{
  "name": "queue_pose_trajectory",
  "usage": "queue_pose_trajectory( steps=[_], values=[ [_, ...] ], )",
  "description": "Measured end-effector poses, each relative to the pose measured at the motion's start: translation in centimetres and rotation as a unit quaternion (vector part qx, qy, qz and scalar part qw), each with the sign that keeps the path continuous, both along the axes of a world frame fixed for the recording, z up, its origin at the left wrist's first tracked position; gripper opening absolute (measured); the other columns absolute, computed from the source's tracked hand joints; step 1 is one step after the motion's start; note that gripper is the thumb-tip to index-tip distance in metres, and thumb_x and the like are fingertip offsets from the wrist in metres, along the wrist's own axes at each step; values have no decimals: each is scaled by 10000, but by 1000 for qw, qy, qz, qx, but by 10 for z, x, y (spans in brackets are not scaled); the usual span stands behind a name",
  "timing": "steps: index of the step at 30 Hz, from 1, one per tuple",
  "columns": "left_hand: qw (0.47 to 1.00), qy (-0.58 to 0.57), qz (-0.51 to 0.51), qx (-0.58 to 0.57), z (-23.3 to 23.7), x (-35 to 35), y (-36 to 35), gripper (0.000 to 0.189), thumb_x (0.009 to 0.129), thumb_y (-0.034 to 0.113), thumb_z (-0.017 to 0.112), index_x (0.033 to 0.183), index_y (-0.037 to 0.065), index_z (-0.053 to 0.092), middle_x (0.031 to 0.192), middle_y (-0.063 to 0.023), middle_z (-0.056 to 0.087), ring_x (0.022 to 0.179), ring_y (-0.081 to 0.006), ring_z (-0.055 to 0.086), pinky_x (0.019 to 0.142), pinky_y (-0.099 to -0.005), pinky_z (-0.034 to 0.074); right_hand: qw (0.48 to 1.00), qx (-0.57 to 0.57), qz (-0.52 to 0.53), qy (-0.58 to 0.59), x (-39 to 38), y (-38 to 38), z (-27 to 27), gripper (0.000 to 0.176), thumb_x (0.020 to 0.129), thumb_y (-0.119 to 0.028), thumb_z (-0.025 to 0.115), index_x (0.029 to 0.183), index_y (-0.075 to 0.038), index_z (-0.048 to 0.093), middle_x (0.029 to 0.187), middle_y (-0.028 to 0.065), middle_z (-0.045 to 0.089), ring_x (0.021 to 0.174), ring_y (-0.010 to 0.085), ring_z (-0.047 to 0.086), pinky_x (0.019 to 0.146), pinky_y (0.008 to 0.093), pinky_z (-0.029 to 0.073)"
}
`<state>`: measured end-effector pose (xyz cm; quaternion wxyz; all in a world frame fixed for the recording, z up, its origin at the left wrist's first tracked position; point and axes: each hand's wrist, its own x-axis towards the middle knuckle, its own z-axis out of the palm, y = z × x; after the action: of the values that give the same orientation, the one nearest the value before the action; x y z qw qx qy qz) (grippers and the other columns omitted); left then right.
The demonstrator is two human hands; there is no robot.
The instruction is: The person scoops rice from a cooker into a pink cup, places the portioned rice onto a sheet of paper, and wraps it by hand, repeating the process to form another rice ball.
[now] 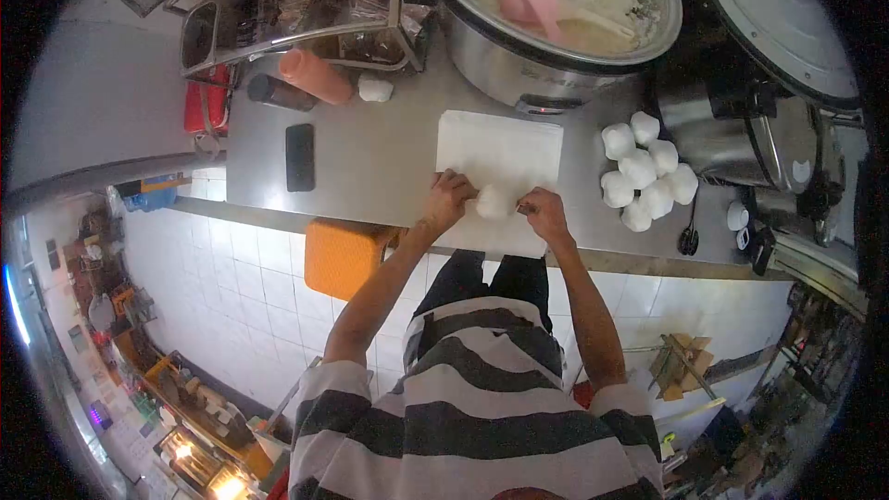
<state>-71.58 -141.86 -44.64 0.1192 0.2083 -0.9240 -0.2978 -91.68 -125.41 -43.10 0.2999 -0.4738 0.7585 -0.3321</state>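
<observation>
A rounded white bundle (pixel 492 203), seemingly wrapped rice, sits over the near part of a stack of white wrapping sheets (pixel 500 143). My left hand (pixel 451 196) pinches the bundle's left end, its fingers curled together. On the opposite side, my right hand (pixel 544 211) has its thumb and fingers closed at the right end of the wrap. The wrap's ends are mostly hidden by my fingers. To the right, several similar white bundles (pixel 638 168) lie heaped on the metal counter (pixel 389 143).
A large cooker (pixel 519 74) of white rice stands behind the sheets, with a pink scoop (pixel 534 6) in it. A phone (pixel 300 157), a pink bottle (pixel 316 75) and a wire rack (pixel 306 32) are at left. A dark spoon (pixel 688 239) lies right. An orange stool (pixel 343 257) stands below the counter.
</observation>
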Motion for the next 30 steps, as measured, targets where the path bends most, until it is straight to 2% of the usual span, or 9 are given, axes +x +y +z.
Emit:
queue_pose_trajectory(
  steps=[3, 6, 13, 15, 19, 21, 24, 28, 30],
  values=[
    [1000, 13, -24, 15, -7, 1, -4, 181, 689, 88, 690, 853, 164, 708, 937, -13, 643, 982, -253, 558, 858, -426, 411, 999, -20, 11, 22, -1, 1, -9, 134, 674, 35, 713, 787, -37, 709, 771, 116, 663, 722, 263, 644, 668, 340, 514],
    [999, 23, -19, 22, 15, 7, -1, 177, 692, 86, 687, 848, 166, 707, 929, -18, 643, 972, -260, 560, 851, -424, 413, 999, -26, -9, -21, -1, 4, -14, 126, 675, 44, 691, 779, -28, 701, 790, 119, 670, 732, 259, 648, 675, 343, 515],
    [997, -28, 2, 67, -5, -5, -4, 110, 750, 86, 666, 803, 156, 732, 947, -12, 630, 979, -250, 536, 874, -428, 393, 999, -11, -7, 37, -1, -1, -8, 172, 660, 52, 638, 785, -43, 707, 780, 131, 669, 761, 277, 653, 684, 362, 516],
    [996, -70, 9, 47, -3, -13, -7, 98, 705, 81, 665, 759, 139, 723, 916, -18, 631, 985, -259, 542, 871, -430, 399, 995, 48, 36, 76, -2, -7, -2, 165, 657, 41, 639, 777, -49, 708, 788, 135, 673, 756, 297, 655, 689, 373, 519],
    [994, -81, -8, 66, 18, -32, -15, 90, 666, 69, 664, 719, 129, 706, 859, -19, 634, 945, -273, 564, 835, -438, 422, 996, 41, -4, 79, 4, -9, -5, 192, 652, 32, 652, 816, -53, 702, 802, 139, 679, 742, 313, 656, 700, 394, 521],
    [976, -211, -49, 26, 23, -39, -14, 114, 648, 62, 668, 749, 113, 677, 899, -32, 637, 927, -286, 586, 813, -452, 445, 996, 38, -78, 34, 12, -10, -3, 290, 654, 17, 671, 927, -76, 689, 809, 146, 683, 718, 327, 654, 713, 419, 521],
    [973, -198, 60, 106, 28, -44, -6, 214, 634, 65, 691, 838, 104, 641, 902, -71, 638, 940, -292, 596, 821, -462, 454, 980, 114, -153, 48, 24, -24, 14, 362, 659, 10, 686, 1002, -102, 660, 853, 146, 677, 776, 325, 654, 733, 416, 522],
    [988, -140, 40, 49, -1, -40, -2, 291, 635, 46, 699, 903, 97, 597, 887, -101, 639, 944, -308, 600, 864, -455, 456, 982, 16, -158, 101, 32, -21, 28, 359, 654, 61, 688, 978, -86, 641, 932, 158, 627, 883, 353, 627, 781, 401, 519],
    [997, -13, -70, 32, -25, -30, -13, 289, 665, 60, 726, 927, 55, 604, 949, -128, 611, 913, -311, 605, 849, -415, 492, 991, -1, -118, 69, 20, -18, 14, 358, 650, 79, 678, 971, -74, 633, 923, 138, 615, 860, 320, 633, 764, 387, 526]
  ],
)
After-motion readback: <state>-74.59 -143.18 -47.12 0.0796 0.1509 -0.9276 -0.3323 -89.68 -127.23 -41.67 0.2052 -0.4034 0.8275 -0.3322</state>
